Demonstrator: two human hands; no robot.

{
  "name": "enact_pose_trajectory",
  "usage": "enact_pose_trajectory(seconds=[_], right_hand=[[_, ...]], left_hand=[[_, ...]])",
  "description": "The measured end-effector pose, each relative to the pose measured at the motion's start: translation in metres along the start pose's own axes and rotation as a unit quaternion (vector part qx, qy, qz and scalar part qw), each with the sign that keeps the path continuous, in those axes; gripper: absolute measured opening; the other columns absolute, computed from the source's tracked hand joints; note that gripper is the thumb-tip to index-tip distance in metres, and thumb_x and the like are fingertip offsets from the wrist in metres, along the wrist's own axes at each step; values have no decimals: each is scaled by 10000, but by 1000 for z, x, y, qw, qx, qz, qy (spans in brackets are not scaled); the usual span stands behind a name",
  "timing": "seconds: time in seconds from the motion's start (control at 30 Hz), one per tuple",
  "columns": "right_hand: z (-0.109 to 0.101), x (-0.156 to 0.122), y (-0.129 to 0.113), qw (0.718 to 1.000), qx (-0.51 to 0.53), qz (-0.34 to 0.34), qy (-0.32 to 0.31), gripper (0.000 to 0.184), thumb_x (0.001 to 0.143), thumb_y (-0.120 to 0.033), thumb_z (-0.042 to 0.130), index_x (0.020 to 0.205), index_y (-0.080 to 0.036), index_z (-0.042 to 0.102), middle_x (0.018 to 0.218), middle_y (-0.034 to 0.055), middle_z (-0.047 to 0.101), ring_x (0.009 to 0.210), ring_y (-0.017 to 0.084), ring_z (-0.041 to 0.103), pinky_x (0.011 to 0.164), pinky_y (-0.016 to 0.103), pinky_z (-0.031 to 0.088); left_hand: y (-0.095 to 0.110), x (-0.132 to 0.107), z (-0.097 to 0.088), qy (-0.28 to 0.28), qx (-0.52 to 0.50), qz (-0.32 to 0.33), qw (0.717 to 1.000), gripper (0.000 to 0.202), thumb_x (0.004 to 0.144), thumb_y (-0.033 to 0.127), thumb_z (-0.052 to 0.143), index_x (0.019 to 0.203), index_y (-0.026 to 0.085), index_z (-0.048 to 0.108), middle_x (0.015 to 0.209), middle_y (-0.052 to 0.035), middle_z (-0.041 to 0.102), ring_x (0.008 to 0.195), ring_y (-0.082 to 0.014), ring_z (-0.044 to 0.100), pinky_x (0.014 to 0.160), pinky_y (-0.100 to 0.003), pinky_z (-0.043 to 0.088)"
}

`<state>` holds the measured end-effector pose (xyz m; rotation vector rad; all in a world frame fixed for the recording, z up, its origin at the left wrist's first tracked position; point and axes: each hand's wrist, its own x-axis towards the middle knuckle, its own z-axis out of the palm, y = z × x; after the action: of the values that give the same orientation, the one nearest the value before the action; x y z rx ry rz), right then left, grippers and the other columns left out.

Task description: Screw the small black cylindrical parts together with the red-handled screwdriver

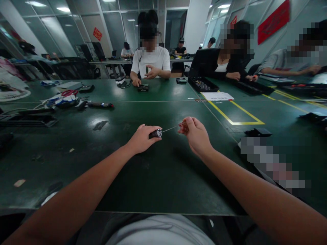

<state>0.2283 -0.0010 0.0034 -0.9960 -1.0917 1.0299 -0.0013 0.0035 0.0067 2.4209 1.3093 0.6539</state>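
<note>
While the left hand [141, 139] wraps its grip around a black-handled precision screwdriver [155, 133] just above the dark green bench [158, 177], the right hand [195, 134] pinches a small reddish-brown part [183, 127] at its thin tip, apparently steadying it.

L forearm [84, 190] & R forearm [255, 190] bare; light-grey top [158, 234] at btm of view.

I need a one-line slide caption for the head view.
Left hand points a precision screwdriver at a small reddish part pinched in the right hand.
</note>
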Motion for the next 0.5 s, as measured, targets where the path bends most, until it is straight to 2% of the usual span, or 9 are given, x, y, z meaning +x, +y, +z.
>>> enact_pose_trajectory(seconds=[0.13,0.27,0.5], right_hand=[[1,-7,-5,994,-83,-74,-23,261,969,-481,515,940,-236,597,801,6,646,686,151,617,671,326,527],[1,-14,-15,975,-179,-132,-26,228,1001,-424,477,960,-226,583,786,9,658,681,155,619,674,333,506],[4,-22,-23,948,-261,-172,-63,196,1016,-387,454,977,-234,569,783,8,680,711,167,640,697,330,488]], left_hand=[[-1,-1,2,-6,0,3,1000,394,915,375,659,1297,300,601,1332,-26,656,1252,-266,565,1207,-618,204],[-2,-1,3,-6,1,2,1000,396,913,381,659,1296,295,603,1330,-28,658,1258,-265,565,1212,-613,198],[4,-1,3,-21,-9,-15,1000,406,913,390,647,1305,290,601,1334,-30,656,1252,-269,563,1207,-609,217]])
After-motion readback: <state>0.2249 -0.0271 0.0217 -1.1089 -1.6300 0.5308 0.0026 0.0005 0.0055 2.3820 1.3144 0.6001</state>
